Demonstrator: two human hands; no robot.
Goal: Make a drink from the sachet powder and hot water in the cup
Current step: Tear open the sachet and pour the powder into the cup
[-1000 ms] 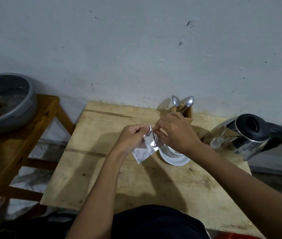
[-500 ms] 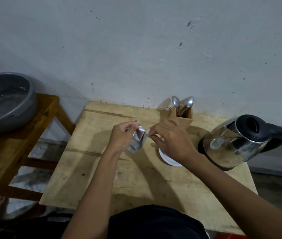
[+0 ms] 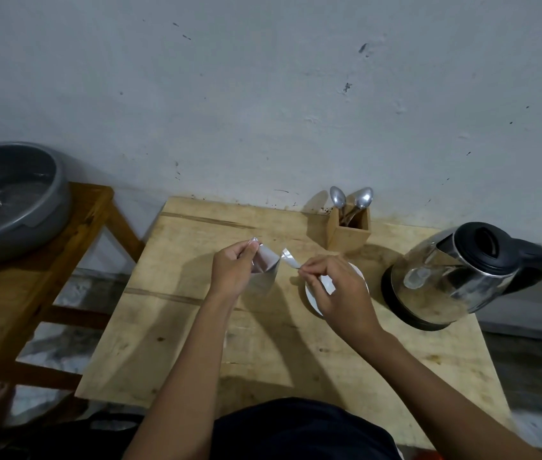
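My left hand (image 3: 231, 273) pinches the top corner of a silver sachet (image 3: 266, 270), which hangs open-mouthed above the wooden table (image 3: 279, 353). My right hand (image 3: 339, 293) grips a torn-off silver strip (image 3: 291, 258) just right of the sachet. Under my right hand sits a white cup (image 3: 312, 298), mostly hidden by the fingers. A steel kettle (image 3: 455, 277) with a black lid stands on its base at the right.
A wooden holder (image 3: 349, 232) with two spoons (image 3: 350, 199) stands by the wall behind the cup. To the left, a lower wooden stool (image 3: 30, 277) carries a grey basin (image 3: 10, 200), where another person's hand shows at the frame edge.
The sachet's top has been torn off: my hands moved apart, the left carrying the sachet leftward off the cup, the right holding the strip over the cup.
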